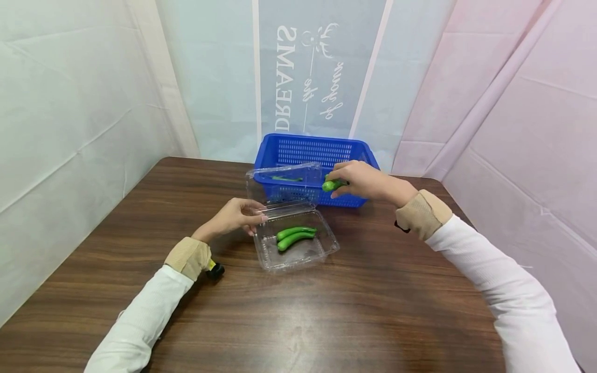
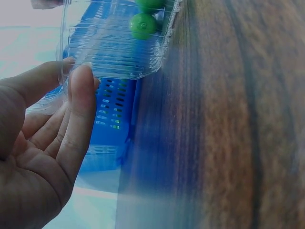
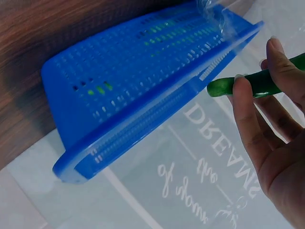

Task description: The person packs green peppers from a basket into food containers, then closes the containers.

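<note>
My right hand grips a slim green cucumber-like vegetable between thumb and fingers, over the near rim of the blue basket. Glossy and smooth, the vegetable has a paler green tip. With thumb and fingertips, my left hand pinches the left edge of a clear plastic clamshell box near its hinge. Two curved vegetables of the same kind lie side by side in the box. Its raised lid overlaps the basket's front in the head view.
Green pieces show through the basket's slotted side. The box stands on a brown wood-grain table, in front of the basket. Behind hangs a pale cloth backdrop with mirrored lettering, and cloth walls rise on both sides.
</note>
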Demonstrator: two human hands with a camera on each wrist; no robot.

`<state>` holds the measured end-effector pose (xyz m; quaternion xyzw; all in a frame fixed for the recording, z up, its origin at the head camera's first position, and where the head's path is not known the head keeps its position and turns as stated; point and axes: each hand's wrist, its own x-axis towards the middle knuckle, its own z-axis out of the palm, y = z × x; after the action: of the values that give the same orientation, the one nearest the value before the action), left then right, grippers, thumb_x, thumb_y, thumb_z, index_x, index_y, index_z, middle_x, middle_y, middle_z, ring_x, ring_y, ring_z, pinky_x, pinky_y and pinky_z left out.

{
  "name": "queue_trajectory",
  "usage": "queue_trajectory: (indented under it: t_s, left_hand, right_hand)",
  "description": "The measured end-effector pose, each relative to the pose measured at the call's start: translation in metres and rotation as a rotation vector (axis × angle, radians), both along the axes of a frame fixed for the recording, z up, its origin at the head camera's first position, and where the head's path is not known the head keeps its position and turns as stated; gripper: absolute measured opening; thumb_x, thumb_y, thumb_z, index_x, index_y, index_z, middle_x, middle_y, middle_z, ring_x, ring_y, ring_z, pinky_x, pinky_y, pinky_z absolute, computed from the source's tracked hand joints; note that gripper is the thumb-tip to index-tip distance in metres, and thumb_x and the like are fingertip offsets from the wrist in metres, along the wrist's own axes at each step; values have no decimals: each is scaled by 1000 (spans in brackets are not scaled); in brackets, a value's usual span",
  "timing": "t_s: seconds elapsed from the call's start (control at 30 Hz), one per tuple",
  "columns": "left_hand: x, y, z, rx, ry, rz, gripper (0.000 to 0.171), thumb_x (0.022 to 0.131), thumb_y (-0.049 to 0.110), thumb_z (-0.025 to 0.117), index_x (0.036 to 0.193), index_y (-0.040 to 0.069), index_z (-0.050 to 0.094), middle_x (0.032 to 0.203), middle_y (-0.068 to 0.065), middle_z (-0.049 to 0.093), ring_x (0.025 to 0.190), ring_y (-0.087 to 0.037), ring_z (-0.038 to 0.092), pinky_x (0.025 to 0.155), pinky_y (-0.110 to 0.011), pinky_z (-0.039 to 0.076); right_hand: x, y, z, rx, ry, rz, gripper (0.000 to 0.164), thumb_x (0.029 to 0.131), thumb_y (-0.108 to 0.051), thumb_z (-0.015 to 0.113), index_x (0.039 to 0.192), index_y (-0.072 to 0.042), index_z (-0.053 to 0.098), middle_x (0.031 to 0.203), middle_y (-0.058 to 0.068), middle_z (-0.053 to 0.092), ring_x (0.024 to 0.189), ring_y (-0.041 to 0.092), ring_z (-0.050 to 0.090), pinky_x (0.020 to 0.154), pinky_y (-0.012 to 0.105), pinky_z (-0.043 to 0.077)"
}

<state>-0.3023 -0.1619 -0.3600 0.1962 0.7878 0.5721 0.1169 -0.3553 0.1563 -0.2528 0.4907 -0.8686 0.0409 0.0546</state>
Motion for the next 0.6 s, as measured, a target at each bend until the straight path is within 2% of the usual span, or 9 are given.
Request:
queue_trajectory:
  t_s: [0.3,0.4,0.47,0.6]
  left_hand:
    - [-1,-1,0,4,6,-14,41,80,8,66,114,-10,52,90,-33,57,60,-35,60,60,-56,50]
    - [-1,-1,0,1,1,-14,41,80,8,66,114,-10,52,91,-33,57,60,-36,60,60,-56,50]
    - [-1,-1,0,-5,1,-13,42,80,9,66,114,-10,51,92,-32,58,61,-36,60,61,-56,50]
    - [-1,-1,0,-10,1,-11,44,80,9,66,115,-11,50,93,-32,58,62,-38,60,61,-56,50]
  right_hand:
    - [14,-17,-13,-17,10,112,27,74,-32,70,96,-18,66,85,-8,53,73,5,50,62,22,47]
    - [18,-23,-20,-11,-26,138,30,75,-32,69,101,-17,65,88,-8,53,75,4,49,64,22,46]
    - [21,-28,-25,4,-45,144,31,76,-29,68,105,-17,64,92,-7,54,79,4,50,70,23,46]
    - [28,-38,-35,43,-95,156,31,80,-18,65,111,-16,62,96,-4,52,80,5,52,71,21,47]
